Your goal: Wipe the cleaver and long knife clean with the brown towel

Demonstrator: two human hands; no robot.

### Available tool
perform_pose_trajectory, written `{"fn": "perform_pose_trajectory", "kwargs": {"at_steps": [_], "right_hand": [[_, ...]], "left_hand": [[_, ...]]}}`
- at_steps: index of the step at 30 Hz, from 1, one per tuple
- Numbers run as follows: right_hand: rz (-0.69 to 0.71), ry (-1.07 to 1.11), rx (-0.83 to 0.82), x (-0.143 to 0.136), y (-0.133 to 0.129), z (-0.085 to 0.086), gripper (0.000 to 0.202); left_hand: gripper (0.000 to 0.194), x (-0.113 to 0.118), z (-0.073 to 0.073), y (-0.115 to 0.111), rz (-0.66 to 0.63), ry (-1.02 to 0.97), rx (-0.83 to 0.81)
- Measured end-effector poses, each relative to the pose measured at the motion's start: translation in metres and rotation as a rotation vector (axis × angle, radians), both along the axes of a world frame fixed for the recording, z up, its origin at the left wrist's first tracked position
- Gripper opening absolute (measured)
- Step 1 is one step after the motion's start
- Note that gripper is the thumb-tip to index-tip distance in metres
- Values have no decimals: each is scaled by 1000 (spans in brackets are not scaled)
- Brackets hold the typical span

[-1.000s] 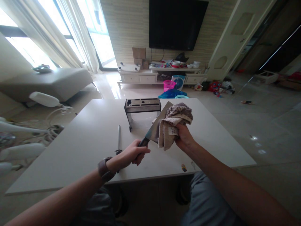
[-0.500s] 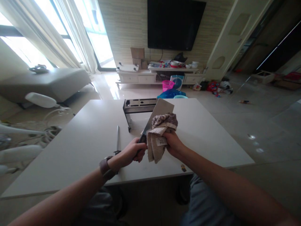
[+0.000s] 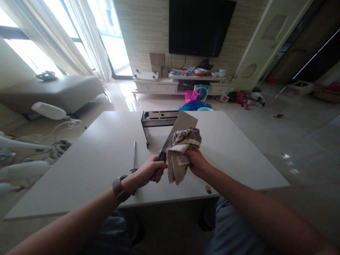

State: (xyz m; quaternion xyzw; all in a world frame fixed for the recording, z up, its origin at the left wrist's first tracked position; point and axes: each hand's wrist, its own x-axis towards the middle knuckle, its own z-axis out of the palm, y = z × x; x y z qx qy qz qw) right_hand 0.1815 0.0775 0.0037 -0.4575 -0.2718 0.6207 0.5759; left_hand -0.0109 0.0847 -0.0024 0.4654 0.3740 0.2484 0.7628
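Note:
My left hand (image 3: 152, 170) is closed round the dark handle of a cleaver (image 3: 178, 128), whose broad blade points up and away over the table. In my right hand (image 3: 196, 161) is a bunched brown and beige towel (image 3: 177, 161) with a white label. The towel lies against the blade's right side and hides part of it. Left of the cleaver, a honing steel (image 3: 135, 156) rests on the white table (image 3: 101, 159), its handle partly behind my left wrist. Behind the blade stands a metal knife rack (image 3: 159, 118) with dark side frames.
A small cartoon sticker (image 3: 208, 190) is near the table's front edge. Beyond the far edge are a blue plastic bag (image 3: 195, 105) and a pink basket (image 3: 191, 96). White chairs (image 3: 49, 110) stand at the left, and a low TV cabinet (image 3: 156, 87) is by the wall.
The view has shifted slightly, so the room sits a little further right. Both hands keep their hold on the cleaver and the towel, with hardly any movement between them.

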Motion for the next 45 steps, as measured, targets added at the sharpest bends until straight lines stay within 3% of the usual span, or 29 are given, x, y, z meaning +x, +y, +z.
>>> {"fn": "perform_pose_trajectory", "kwargs": {"at_steps": [32, 45], "right_hand": [[2, -22, -19, 1, -3, 1, 39], [12, -21, -7, -2, -2, 1, 37]], "left_hand": [[29, -4, -6, 0, -5, 23, -9], [29, -6, 4, -4, 9, 26, -10]]}}
